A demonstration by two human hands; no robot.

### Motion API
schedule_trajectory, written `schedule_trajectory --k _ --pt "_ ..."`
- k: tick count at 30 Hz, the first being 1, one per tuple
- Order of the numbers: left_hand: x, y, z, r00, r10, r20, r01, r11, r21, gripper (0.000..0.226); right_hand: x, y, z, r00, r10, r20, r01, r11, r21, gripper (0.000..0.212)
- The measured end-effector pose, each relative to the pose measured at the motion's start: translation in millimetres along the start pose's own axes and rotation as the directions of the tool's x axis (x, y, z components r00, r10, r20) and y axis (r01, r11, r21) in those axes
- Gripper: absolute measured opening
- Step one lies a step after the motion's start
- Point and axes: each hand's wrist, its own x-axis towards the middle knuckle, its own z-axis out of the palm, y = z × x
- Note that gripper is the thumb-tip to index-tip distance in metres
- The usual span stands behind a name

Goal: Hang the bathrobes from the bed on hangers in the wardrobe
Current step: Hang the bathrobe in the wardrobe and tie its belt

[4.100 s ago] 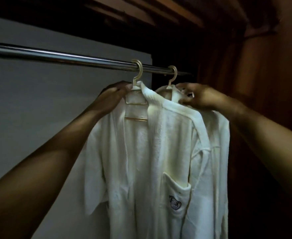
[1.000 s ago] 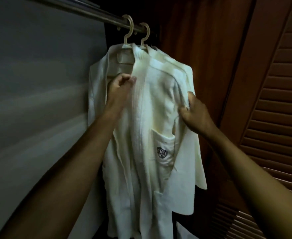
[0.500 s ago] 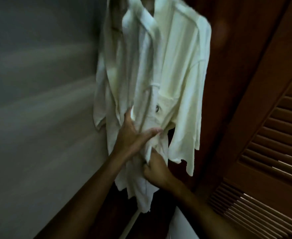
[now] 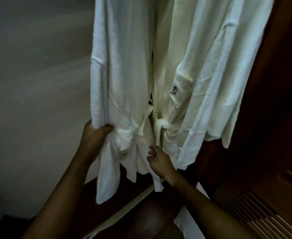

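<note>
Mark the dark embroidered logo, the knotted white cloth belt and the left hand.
dark embroidered logo point(image 4: 174, 89): head view, centre of stitching.
knotted white cloth belt point(image 4: 160, 125): head view, on the knot.
left hand point(image 4: 94, 137): head view, back of hand, gripping the white bathrobe point(image 4: 124, 66).

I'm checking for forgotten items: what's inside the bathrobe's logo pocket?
Nothing sticks out above the pocket on the bathrobe. Its inside is covered by its own cloth, so I cannot tell.

Dim, murky light; soft motion blur, deep shadowed corners.
</note>
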Motion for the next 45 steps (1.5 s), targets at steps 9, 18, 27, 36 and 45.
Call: schedule_trajectory --k 9,18,27,36,45 --pt "-18.1 13.8 -19.2 0.99 -0.055 0.126 0.055 0.998 0.002 0.041 27.6 -28.6 33.7 0.991 -0.057 0.125 0.049 0.997 0.066 0.062" --pt "-25.8 1.3 -21.9 0.986 -0.068 0.15 0.072 0.997 -0.019 0.032 11.9 -4.2 9.9 0.947 -0.25 -0.201 0.191 0.942 -0.275 0.016" --pt "-2.9 -22.3 34.1 0.941 0.011 0.339 0.012 0.998 -0.065 0.045 -55.1 98.2 -50.8 0.993 0.112 0.032 -0.087 0.894 -0.439 0.055" --pt "19.7 -26.3 80.3 0.878 -0.047 0.476 0.044 0.999 0.017 0.031 -135.4 105.7 -86.7 0.923 0.263 -0.28 -0.323 0.926 -0.196 0.035" --pt "-15.6 3.5 128.6 0.737 0.086 0.671 -0.173 0.983 0.064 0.062 -135.4 -34.8 -75.8 0.909 0.022 -0.416 -0.013 1.0 0.025 0.067"
